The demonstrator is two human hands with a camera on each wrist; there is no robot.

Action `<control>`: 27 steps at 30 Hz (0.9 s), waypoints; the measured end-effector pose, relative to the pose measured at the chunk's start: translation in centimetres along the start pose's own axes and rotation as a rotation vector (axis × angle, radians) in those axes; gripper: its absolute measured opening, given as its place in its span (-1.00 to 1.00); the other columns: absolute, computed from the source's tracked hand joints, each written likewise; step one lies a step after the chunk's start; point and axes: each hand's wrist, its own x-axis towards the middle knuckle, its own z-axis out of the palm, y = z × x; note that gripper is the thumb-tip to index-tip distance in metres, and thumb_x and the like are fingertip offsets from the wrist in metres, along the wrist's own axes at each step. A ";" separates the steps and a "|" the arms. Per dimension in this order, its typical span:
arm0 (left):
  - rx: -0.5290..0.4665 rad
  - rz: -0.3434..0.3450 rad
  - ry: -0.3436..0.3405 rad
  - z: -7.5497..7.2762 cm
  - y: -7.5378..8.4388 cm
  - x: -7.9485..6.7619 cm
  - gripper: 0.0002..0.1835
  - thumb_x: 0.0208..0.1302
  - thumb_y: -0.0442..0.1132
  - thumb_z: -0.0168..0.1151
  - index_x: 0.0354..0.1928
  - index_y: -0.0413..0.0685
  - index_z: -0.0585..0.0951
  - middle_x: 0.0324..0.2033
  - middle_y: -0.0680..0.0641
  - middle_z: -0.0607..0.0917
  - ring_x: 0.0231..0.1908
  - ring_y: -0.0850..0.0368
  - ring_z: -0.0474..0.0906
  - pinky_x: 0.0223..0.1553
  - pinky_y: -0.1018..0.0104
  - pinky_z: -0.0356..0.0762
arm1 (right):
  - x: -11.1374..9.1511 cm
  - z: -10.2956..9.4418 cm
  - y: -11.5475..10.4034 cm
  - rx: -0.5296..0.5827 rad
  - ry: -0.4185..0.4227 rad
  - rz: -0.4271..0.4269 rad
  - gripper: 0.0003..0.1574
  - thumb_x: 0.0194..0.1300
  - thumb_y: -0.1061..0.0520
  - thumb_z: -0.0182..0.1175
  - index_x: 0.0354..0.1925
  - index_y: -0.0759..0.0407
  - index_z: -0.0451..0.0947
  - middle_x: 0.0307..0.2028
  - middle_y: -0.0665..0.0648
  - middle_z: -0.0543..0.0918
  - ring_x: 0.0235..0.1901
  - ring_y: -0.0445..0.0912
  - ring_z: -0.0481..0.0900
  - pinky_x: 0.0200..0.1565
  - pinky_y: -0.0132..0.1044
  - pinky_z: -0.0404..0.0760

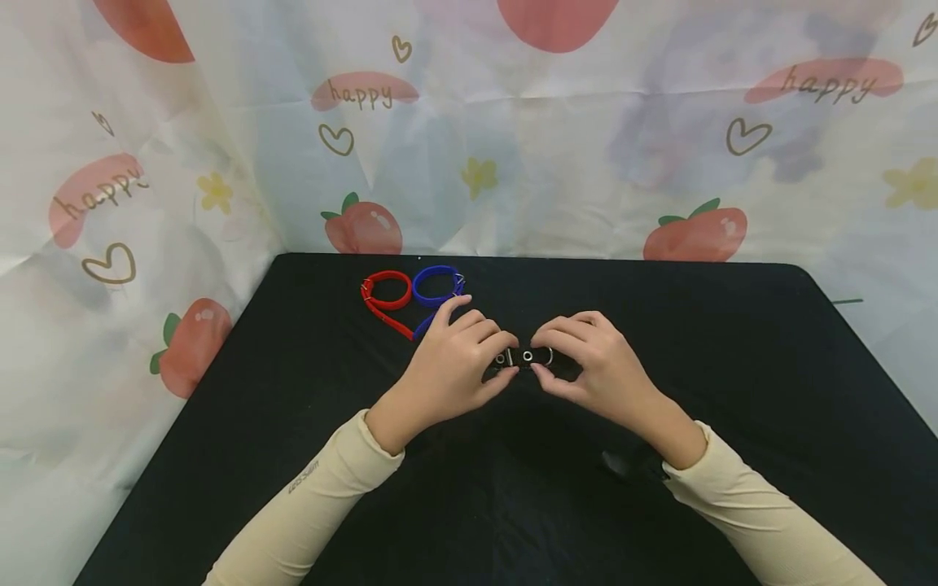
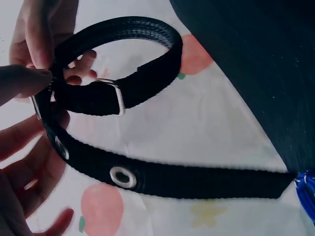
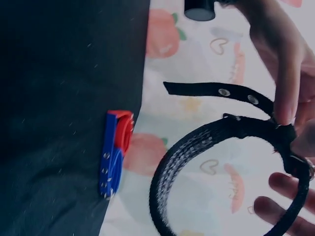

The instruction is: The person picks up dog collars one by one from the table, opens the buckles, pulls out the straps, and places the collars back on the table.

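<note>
A black collar (image 1: 528, 356) with metal-rimmed eyelets is held up between both hands. My left hand (image 1: 456, 366) pinches the strap at one side, and the right hand (image 1: 607, 370) pinches it a short way along. In the left wrist view the collar (image 2: 152, 88) forms a loop with a metal fitting (image 2: 119, 101) around the band. Its loose end, with an eyelet (image 2: 123, 177), sticks out past the fingers. From the right wrist, the lined inside of the loop (image 3: 170, 184) shows, while fingers partly hide the buckle area.
Behind my left hand, a red collar (image 1: 388, 304) and a blue collar (image 1: 437, 269) lie side by side on the black-covered table (image 1: 469, 505). A printed cloth backdrop (image 1: 557, 179) rises at the table's far and left edges.
</note>
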 end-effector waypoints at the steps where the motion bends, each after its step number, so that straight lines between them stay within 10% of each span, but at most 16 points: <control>1: -0.004 0.014 0.009 0.2 0.0 0.0 -0.77 -0.02 -0.07 0.42 -0.31 0.02 0.68 -0.43 0.09 0.70 -0.30 0.18 0.57 0.23 0.05 0.35 | 0.0 0.1 0.1 -0.027 0.009 -0.026 -0.75 0.25 0.05 0.10 -0.34 0.19 0.60 -0.39 0.06 0.66 -0.40 -0.09 0.57 -0.20 -0.08 0.50; 4: -0.022 0.048 0.038 0.6 -0.1 0.0 -0.79 -0.02 -0.14 0.42 -0.31 -0.01 0.68 -0.42 0.07 0.70 -0.29 0.16 0.57 0.19 0.12 0.39 | -0.2 0.4 0.3 -0.110 0.024 -0.102 -0.49 0.40 -0.09 -0.12 -0.34 0.19 0.63 -0.43 0.07 0.66 -0.44 -0.09 0.58 -0.20 -0.05 0.52; 14: -0.070 0.089 0.038 1.4 -0.2 0.2 -0.83 -0.02 -0.29 0.34 -0.36 -0.11 0.56 -0.47 0.00 0.55 -0.46 0.17 0.46 -0.28 0.37 0.49 | -0.2 0.8 0.6 -0.294 0.142 -0.266 -0.72 0.34 0.11 0.04 -0.33 0.22 0.64 -0.42 0.13 0.66 -0.46 0.01 0.59 -0.20 0.02 0.55; 27: 0.220 0.210 0.071 3.3 -0.9 0.5 -0.92 0.11 -0.26 0.22 -0.39 -0.07 0.51 -0.51 0.00 0.52 -0.44 0.14 0.50 -0.13 0.33 0.50 | -1.1 2.4 2.6 -0.348 0.181 -0.291 -0.77 0.26 0.14 0.11 -0.35 0.24 0.64 -0.42 0.16 0.66 -0.45 0.03 0.59 -0.21 0.00 0.55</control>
